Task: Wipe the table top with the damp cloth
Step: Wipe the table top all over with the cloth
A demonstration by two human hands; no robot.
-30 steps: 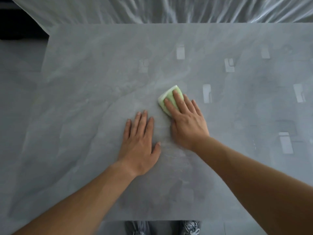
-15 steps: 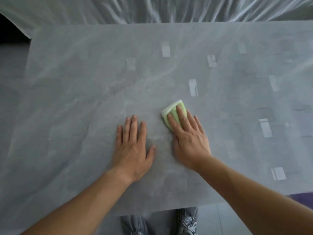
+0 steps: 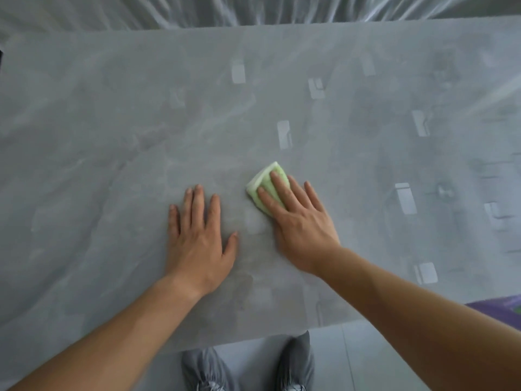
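Observation:
A folded light-green damp cloth (image 3: 265, 183) lies on the grey marbled table top (image 3: 112, 165), a little right of centre. My right hand (image 3: 298, 221) presses flat on the cloth with straight fingers, covering its near half. My left hand (image 3: 198, 238) rests flat on the bare table just left of it, fingers spread and holding nothing. The two hands are a short gap apart.
A pale draped curtain (image 3: 253, 9) hangs along the table's far edge. The glossy top shows several bright rectangular reflections (image 3: 284, 134). My grey shoes (image 3: 296, 362) stand on the floor below the near edge. A purple object (image 3: 499, 309) shows at the right edge.
My right hand has slid the cloth toward me and slightly right across the table. My left hand stays flat beside it. The view has shifted, showing more of the near edge and my shoes.

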